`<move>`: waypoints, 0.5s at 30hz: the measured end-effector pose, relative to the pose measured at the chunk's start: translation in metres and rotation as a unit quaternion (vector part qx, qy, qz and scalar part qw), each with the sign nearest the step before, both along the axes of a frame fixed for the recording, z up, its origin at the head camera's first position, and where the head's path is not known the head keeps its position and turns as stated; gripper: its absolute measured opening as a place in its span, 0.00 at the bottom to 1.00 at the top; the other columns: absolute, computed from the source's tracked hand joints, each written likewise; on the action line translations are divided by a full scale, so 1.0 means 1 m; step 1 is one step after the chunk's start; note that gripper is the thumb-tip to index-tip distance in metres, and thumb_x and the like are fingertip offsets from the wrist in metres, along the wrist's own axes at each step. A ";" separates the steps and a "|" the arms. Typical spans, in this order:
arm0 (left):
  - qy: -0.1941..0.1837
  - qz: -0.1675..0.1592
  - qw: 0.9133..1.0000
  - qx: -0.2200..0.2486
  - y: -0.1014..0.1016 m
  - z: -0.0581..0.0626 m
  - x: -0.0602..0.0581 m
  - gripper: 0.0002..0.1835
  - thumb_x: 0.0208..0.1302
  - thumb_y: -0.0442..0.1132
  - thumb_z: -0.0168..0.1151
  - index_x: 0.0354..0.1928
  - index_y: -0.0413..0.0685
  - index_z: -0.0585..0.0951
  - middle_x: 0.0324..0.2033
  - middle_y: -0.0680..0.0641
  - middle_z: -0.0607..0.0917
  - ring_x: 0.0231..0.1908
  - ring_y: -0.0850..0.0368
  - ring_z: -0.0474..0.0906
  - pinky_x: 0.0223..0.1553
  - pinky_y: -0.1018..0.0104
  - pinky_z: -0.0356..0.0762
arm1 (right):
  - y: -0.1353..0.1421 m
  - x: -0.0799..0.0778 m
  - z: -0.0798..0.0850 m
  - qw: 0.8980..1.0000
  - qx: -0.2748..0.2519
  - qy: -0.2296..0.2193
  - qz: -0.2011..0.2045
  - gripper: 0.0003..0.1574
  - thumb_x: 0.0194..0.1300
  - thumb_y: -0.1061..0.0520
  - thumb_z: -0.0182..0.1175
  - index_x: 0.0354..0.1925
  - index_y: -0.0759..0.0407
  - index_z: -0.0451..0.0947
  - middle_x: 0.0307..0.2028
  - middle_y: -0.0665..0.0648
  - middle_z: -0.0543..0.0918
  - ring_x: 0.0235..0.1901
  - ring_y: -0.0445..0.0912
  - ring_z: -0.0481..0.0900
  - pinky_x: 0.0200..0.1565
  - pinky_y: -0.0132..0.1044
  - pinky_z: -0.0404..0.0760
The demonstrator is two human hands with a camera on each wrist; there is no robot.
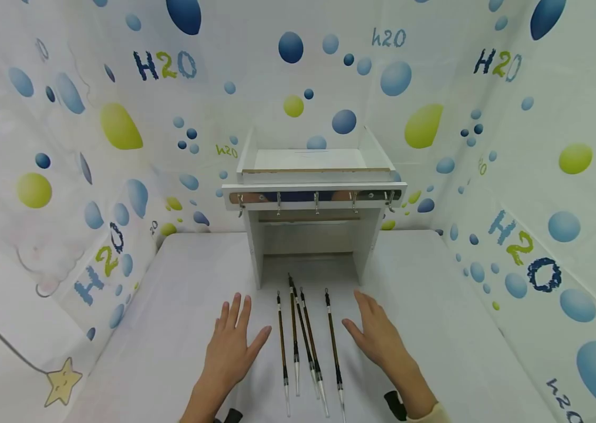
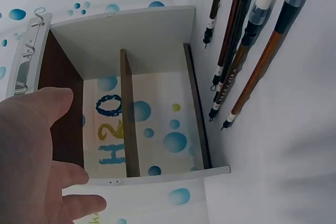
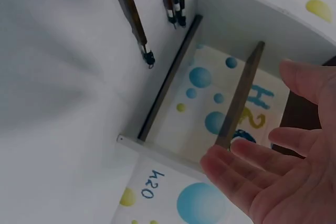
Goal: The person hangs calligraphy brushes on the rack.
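Several calligraphy brushes with dark brown handles and clear tip caps lie on the white table, their hanging loops pointing away from me. The leftmost brush (image 1: 282,341) and the rightmost brush (image 1: 332,341) lie apart, with the others bunched between, such as a middle brush (image 1: 308,335). My left hand (image 1: 230,346) is left of the brushes, fingers spread, holding nothing. To their right is my right hand (image 1: 379,336), also holding nothing, its thumb apart from the fingers. Beyond the brushes stands a small white rack (image 1: 255,241) with a row of metal hooks (image 1: 316,202) along its front.
An open tray-like top (image 1: 308,158) sits above the hook rail. White curtains (image 1: 255,53) with blue and green dots enclose the table (image 1: 197,264) at the back and sides. Inside the rack, a crossbar (image 2: 128,114) shows in the left wrist view.
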State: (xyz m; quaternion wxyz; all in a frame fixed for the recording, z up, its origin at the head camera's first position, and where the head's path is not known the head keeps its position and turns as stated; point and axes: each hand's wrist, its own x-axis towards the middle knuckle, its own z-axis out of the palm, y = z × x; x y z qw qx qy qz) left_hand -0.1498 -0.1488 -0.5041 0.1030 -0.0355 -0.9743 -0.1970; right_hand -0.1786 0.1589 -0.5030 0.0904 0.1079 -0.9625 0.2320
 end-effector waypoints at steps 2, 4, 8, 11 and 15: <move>0.000 0.003 1.000 0.008 0.001 0.000 -0.002 0.46 0.69 0.65 0.54 0.78 0.43 0.57 0.78 0.35 0.54 0.76 0.30 0.50 0.69 0.33 0.59 | -0.002 -0.001 -0.001 1.000 -0.008 -0.007 0.006 0.45 0.69 0.45 0.62 0.74 0.63 0.58 0.68 0.68 0.70 0.66 0.62 0.72 0.61 0.58 0.76; 0.004 0.008 1.000 0.016 0.001 0.001 -0.005 0.45 0.69 0.63 0.55 0.77 0.43 0.57 0.77 0.35 0.55 0.75 0.30 0.53 0.67 0.33 0.63 | -0.004 -0.002 -0.002 1.000 -0.013 -0.013 0.009 0.45 0.69 0.46 0.62 0.74 0.64 0.58 0.66 0.69 0.72 0.65 0.62 0.73 0.61 0.57 0.76; 0.031 0.023 0.998 0.040 0.001 0.003 -0.013 0.43 0.68 0.56 0.60 0.77 0.41 0.59 0.75 0.33 0.59 0.70 0.29 0.63 0.54 0.37 0.78 | -0.008 -0.003 -0.005 1.000 -0.025 -0.018 0.007 0.45 0.69 0.48 0.63 0.74 0.64 0.57 0.62 0.69 0.74 0.59 0.60 0.78 0.57 0.54 0.80; 0.063 0.036 0.996 0.060 0.001 0.006 -0.019 0.41 0.67 0.52 0.63 0.75 0.39 0.62 0.72 0.31 0.65 0.64 0.30 0.72 0.44 0.39 0.83 | -0.011 -0.003 -0.007 0.999 -0.038 -0.028 0.005 0.45 0.68 0.50 0.64 0.74 0.65 0.57 0.58 0.67 0.75 0.50 0.57 0.82 0.50 0.50 0.83; 0.097 0.046 0.991 0.081 -0.001 0.010 -0.029 0.38 0.67 0.48 0.64 0.73 0.36 0.64 0.67 0.30 0.71 0.59 0.31 0.76 0.46 0.41 0.83 | -0.017 -0.003 -0.012 0.998 -0.050 -0.044 0.003 0.45 0.68 0.51 0.64 0.74 0.65 0.58 0.54 0.66 0.76 0.41 0.53 0.84 0.42 0.46 0.85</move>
